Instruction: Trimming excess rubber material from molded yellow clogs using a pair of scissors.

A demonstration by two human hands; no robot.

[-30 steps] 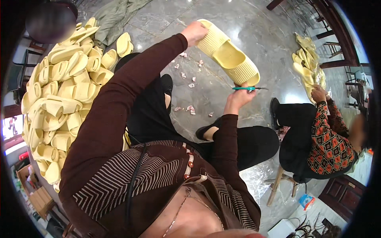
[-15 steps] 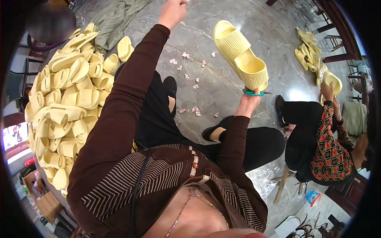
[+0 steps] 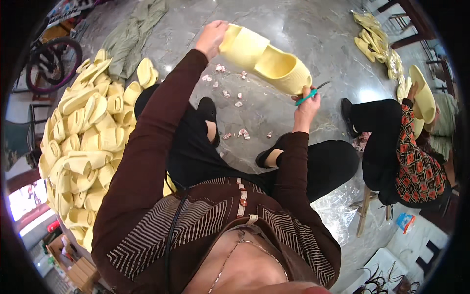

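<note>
A pair of yellow slide slippers (image 3: 281, 67), lapped end to end, is held up across the front of me. My left hand (image 3: 212, 39) grips the far left end of the pair, its fingers closed on the edge. At the near right end, my right hand (image 3: 307, 109) pinches the other slipper. That same hand also carries small teal-handled snips (image 3: 306, 97), whose dark pointed blade sticks out to the right. To my left rises a big heap of matching yellow slides (image 3: 88, 142).
Small printed scraps (image 3: 225, 93) litter the grey marble floor between my feet. A person (image 3: 421, 161) sits at the right, holding a yellow slide (image 3: 422, 93). Bagged yellow slides (image 3: 372, 39) lie beyond. Grey-green cloth (image 3: 132, 39) and a bicycle wheel (image 3: 54, 63) are at far left.
My left hand has come to the slippers and taken their far end. The pair has swung from steep to nearly level. The person at right has raised a slide.
</note>
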